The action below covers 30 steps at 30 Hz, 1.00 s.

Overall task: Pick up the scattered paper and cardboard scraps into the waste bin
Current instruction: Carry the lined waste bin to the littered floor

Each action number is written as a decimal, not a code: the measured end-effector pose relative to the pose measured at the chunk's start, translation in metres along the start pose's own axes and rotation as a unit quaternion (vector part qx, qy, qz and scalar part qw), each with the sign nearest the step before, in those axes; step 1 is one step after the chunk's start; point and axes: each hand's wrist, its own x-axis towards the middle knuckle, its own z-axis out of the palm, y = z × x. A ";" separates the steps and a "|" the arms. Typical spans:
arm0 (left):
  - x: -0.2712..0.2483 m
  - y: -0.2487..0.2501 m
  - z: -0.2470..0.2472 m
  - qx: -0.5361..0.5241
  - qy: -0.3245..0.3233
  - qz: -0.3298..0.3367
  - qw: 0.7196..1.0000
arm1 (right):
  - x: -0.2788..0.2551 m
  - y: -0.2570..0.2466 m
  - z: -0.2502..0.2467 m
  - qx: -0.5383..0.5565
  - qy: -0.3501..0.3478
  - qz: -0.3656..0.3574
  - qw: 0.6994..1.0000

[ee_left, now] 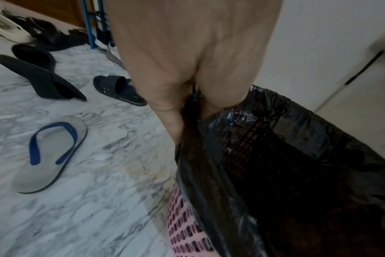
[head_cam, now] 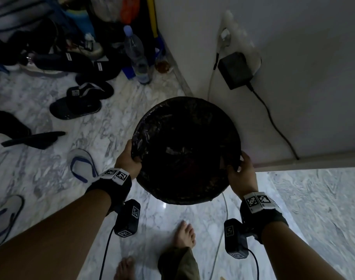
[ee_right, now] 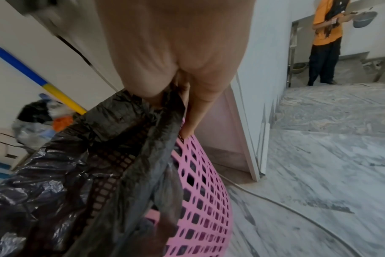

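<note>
A round pink mesh waste bin lined with a black plastic bag stands by the wall corner. My left hand grips its left rim, thumb inside over the liner. My right hand grips the right rim the same way. In the wrist views the pink lattice wall shows under the bag. The bin's inside is dark; a pale scrap shows faintly within. No scraps are visible on the floor.
Sandals and slippers lie scattered on the marble floor at left, with a blue-strapped flip-flop near the bin. A water bottle stands by the wall. A power adapter with its cable hangs on the wall. A person in orange stands beyond the doorway.
</note>
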 end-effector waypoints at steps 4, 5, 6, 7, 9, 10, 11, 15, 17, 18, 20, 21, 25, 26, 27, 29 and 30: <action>-0.040 0.011 -0.036 -0.004 0.016 -0.004 1.000 | -0.034 -0.036 -0.017 0.036 -0.006 -0.049 0.998; -0.053 0.013 -0.046 -0.008 0.025 0.000 1.000 | -0.046 -0.047 -0.023 0.041 -0.008 -0.061 0.997; -0.066 0.014 -0.055 -0.014 0.035 -0.001 0.999 | -0.057 -0.054 -0.027 0.042 -0.008 -0.074 0.996; -0.079 0.015 -0.064 -0.024 0.043 0.002 0.999 | -0.069 -0.064 -0.033 0.041 -0.007 -0.088 0.995; -0.105 0.014 -0.083 -0.044 0.059 0.005 0.997 | -0.095 -0.082 -0.043 0.034 -0.001 -0.118 0.992; -0.121 0.015 -0.094 -0.047 0.069 0.004 0.997 | -0.109 -0.090 -0.047 0.029 -0.001 -0.130 0.991; -0.135 0.014 -0.104 -0.050 0.078 0.006 0.996 | -0.124 -0.099 -0.051 0.026 0.000 -0.145 0.989; -0.200 0.011 -0.154 -0.064 0.095 0.013 0.993 | -0.188 -0.134 -0.065 0.016 -0.010 -0.189 0.982; -0.234 0.006 -0.183 -0.078 0.111 0.006 0.991 | -0.222 -0.152 -0.068 0.025 -0.030 -0.205 0.978; -0.253 0.003 -0.197 -0.083 0.118 0.003 0.989 | -0.240 -0.161 -0.069 0.028 -0.041 -0.208 0.977; -0.290 -0.003 -0.227 -0.093 0.131 0.000 0.987 | -0.273 -0.180 -0.069 0.023 -0.060 -0.228 0.972; -0.308 -0.007 -0.241 -0.096 0.142 0.001 0.985 | -0.291 -0.191 -0.068 0.019 -0.071 -0.240 0.968; -0.373 -0.029 -0.292 -0.111 0.185 -0.009 0.976 | -0.347 -0.224 -0.057 0.021 -0.122 -0.274 0.954; -0.387 -0.036 -0.302 -0.123 0.199 -0.009 0.972 | -0.359 -0.231 -0.052 0.019 -0.134 -0.285 0.949; -0.398 -0.044 -0.310 -0.132 0.211 -0.011 0.968 | -0.368 -0.237 -0.047 0.015 -0.143 -0.297 0.944; -0.421 -0.057 -0.324 -0.151 0.226 -0.023 0.962 | -0.387 -0.250 -0.039 0.011 -0.159 -0.324 0.933; -0.432 -0.063 -0.330 -0.161 0.232 -0.029 0.959 | -0.395 -0.255 -0.034 0.006 -0.168 -0.335 0.927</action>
